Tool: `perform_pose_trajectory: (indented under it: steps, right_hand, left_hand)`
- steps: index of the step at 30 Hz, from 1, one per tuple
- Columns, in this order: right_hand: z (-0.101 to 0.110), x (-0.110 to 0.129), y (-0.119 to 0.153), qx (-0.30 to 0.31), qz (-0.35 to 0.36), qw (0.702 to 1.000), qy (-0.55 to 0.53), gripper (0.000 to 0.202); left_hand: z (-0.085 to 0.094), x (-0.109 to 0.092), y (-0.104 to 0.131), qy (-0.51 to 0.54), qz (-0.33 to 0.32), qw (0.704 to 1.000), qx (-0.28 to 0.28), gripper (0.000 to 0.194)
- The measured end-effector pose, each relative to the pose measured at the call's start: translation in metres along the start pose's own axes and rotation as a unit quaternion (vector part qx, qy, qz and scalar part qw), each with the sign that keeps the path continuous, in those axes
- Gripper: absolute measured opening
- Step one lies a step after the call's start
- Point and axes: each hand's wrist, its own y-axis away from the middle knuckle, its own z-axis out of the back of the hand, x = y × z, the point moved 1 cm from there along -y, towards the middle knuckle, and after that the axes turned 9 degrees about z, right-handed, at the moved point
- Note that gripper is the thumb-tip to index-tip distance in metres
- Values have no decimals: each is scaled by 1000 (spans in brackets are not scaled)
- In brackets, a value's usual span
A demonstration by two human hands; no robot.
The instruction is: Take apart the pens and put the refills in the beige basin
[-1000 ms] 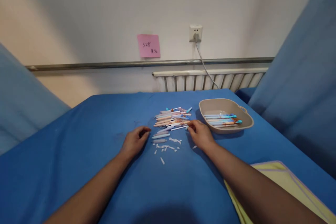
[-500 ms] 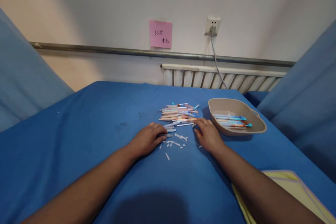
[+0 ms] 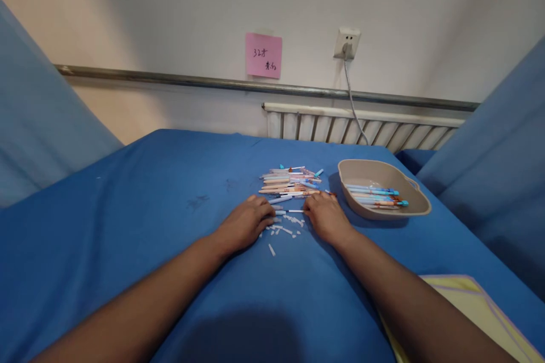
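Note:
My left hand point(image 3: 250, 221) rests at the left of the pile, its fingers closed on a pale pen barrel point(image 3: 280, 212). Facing it, my right hand point(image 3: 327, 216) pinches the far end of a thin white pen refill point(image 3: 297, 211). The refill's other end meets the barrel's tip; I cannot tell how far inside it sits. Just beyond both hands lies a pile of pen parts point(image 3: 285, 181), with peach, white and blue barrels side by side. Small white plastic pieces point(image 3: 286, 231) are scattered on the cloth between and in front of the hands.
A beige basket point(image 3: 421, 204) with several pens point(image 3: 374, 195) stands right of the pile. The blue cloth point(image 3: 149, 210) covers the table. A folded yellow cloth point(image 3: 472, 300) lies under my right forearm. Behind are a radiator point(image 3: 315, 125), a pipe and a plugged-in socket point(image 3: 347, 44).
My right hand has moved left from the pile's right end, bringing a white refill to the barrel in my left hand. My left hand has shifted slightly right.

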Motion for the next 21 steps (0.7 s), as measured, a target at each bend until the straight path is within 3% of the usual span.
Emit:
perform_pose_trajectory:
  steps: [5, 8, 11, 15, 18, 21]
  right_hand:
    - [0, 0, 4, -2, 0, 1000, 10, 16]
    - [1, 1, 6, 9, 7, 1000, 19, 21]
    - [1, 1, 9, 8, -1, 1000, 1, 20]
    - [-1, -1, 13, -45, -17, 995, -88, 16]
    - [-3, -2, 15, -85, -33, 986, -142, 16]
    - [-7, -4, 15, -112, -38, 980, -159, 14]
  left_hand:
    - [-2, 6, -2, 148, 90, 984, -53, 23]
    - [-1, 11, -4, 294, 166, 939, -71, 29]
    - [0, 12, -5, 417, 201, 884, -64, 32]
    - [1, 15, -4, 484, 234, 841, -61, 35]
    - [1, 22, -6, 457, 236, 853, -87, 38]
    - [0, 30, -11, 357, 216, 902, -109, 39]
